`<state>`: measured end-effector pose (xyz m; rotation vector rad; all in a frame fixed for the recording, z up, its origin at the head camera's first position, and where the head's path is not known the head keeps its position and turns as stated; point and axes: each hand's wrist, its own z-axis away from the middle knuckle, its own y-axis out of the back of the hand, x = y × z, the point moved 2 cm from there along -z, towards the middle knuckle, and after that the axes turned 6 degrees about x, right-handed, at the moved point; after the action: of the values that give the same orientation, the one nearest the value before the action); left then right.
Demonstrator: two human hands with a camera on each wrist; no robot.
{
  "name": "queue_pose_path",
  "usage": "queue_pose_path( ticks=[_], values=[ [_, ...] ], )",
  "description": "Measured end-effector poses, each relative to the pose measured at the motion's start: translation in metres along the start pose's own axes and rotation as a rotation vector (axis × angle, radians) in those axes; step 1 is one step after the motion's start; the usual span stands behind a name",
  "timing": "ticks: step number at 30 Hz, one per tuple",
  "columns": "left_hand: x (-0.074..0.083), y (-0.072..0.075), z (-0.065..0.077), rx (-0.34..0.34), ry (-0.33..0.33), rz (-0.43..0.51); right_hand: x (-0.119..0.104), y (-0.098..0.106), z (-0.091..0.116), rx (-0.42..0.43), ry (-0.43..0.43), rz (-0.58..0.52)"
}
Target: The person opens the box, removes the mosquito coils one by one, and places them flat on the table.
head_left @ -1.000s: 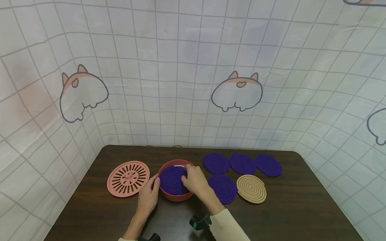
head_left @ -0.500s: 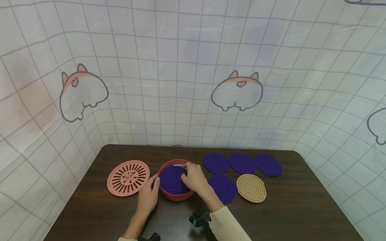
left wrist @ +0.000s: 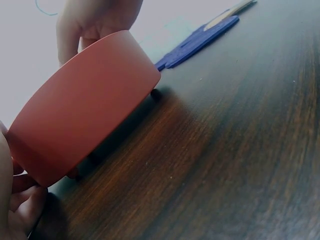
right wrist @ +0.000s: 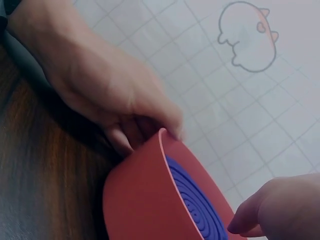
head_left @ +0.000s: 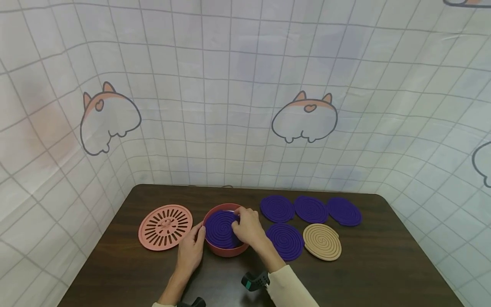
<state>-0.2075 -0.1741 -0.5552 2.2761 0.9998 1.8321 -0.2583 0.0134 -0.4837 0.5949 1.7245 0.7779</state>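
A round red-pink box (head_left: 226, 253) stands on the table, with a purple spiral coaster (head_left: 219, 229) lying inside it just below the rim. My left hand (head_left: 189, 250) grips the box's left wall, its thumb hooked over the rim, as the right wrist view also shows. My right hand (head_left: 250, 229) reaches over the right rim from above. Its thumb and index finger pinch the coaster's right edge; the fingertips are partly hidden inside the box. A sliver of something white shows behind the coaster at the back of the box.
A pink slotted lid (head_left: 165, 227) lies to the left of the box. On the right are several more purple coasters (head_left: 284, 241) and one beige coaster (head_left: 322, 241). A white gridded cloth (head_left: 230, 106) hangs behind the dark wooden table (head_left: 376, 260).
The head view has shifted slightly, so everything sits a little further right. Both hands, the box and the coaster stay in nearly the same place.
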Motion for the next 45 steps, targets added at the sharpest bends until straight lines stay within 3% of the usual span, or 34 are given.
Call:
queue_pose_path(
  ticks=[10,23,33,39,45],
  values=[
    [-0.001,-0.001,0.0,0.001,0.0,0.001,-0.003,-0.001,0.005,-0.002,-0.029,-0.018],
    [0.0,0.002,0.0,0.003,0.004,0.004,0.008,0.006,0.002,0.059,0.015,-0.157],
    [0.001,-0.001,-0.001,-0.002,0.003,0.003,0.015,0.011,0.001,-0.009,-0.004,-0.215],
    [0.001,-0.003,-0.002,-0.006,0.006,0.008,0.021,0.017,-0.001,-0.047,0.016,-0.29],
    [0.001,0.0,0.0,-0.004,0.008,0.0,0.024,0.014,-0.002,-0.136,-0.012,-0.394]
  ],
)
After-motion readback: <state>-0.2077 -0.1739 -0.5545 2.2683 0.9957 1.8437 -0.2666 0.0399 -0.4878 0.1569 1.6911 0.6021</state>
